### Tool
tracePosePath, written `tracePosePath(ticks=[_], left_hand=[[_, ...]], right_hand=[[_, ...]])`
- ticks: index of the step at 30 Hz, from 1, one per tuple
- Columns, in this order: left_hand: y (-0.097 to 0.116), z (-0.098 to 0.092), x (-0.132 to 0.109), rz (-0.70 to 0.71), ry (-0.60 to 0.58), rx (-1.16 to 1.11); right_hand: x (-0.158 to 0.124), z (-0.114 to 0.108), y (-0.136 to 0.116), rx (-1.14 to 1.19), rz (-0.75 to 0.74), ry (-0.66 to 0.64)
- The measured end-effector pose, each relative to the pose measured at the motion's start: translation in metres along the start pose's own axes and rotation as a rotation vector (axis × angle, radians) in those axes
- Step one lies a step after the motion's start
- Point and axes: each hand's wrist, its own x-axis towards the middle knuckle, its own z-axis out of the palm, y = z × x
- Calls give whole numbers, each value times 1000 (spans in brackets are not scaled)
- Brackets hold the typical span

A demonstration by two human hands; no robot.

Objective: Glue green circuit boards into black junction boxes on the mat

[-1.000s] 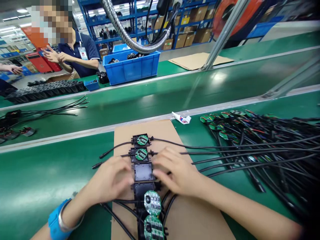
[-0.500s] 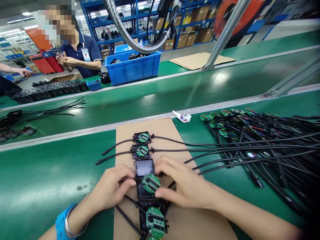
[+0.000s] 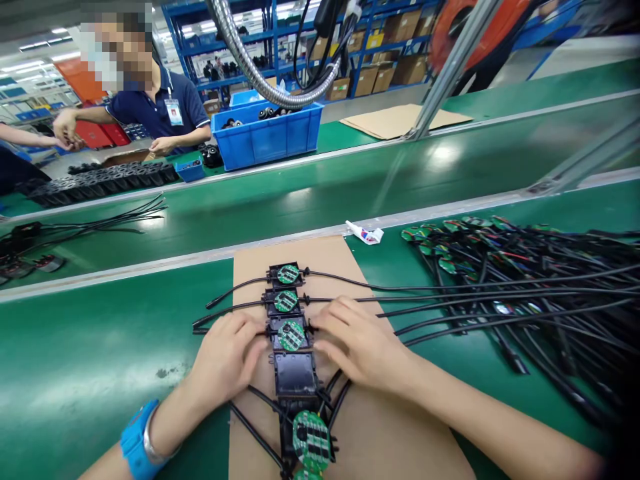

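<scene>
A column of black plastic housings lies on brown cardboard. In the third one down sits a round green circuit board [image 3: 291, 335], with a black cable leaving it on each side. My left hand [image 3: 227, 353] is closed around the cable on the left, fingertips close to the housing [image 3: 270, 343]. On the other side, my right hand [image 3: 357, 343] pinches the right-hand cable near its small collar, which the fingers partly hide. Just below is a bare housing [image 3: 295, 373]. Nearest me, another green circuit board [image 3: 312, 440] rests on a housing, cables beside it.
A heap of black cables with green boards [image 3: 510, 293] covers the right side. A crumpled white tube [image 3: 365, 233] lies by the metal rail. Across the green belt stand a blue bin [image 3: 267, 137] and a co-worker [image 3: 185, 110]; a metal hose [image 3: 250, 73] hangs above.
The board between my hands has moved away from me, from over the fourth housing into the third. Both hands moved with it. Across the belt, the co-worker's arm now reaches left toward another person's hand.
</scene>
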Motion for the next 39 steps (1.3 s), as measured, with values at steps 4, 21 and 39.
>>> tracePosePath(ticks=[4, 21, 39], left_hand=[[20, -10, -18, 161, -301, -354], [7, 12, -26, 91, 81, -419], [26, -10, -43, 170, -305, -174]], right_hand=[[-15, -7, -40, 177, -43, -164], [-22, -12, -24, 154, 68, -140], [-36, -6, -17, -18, -116, -161]])
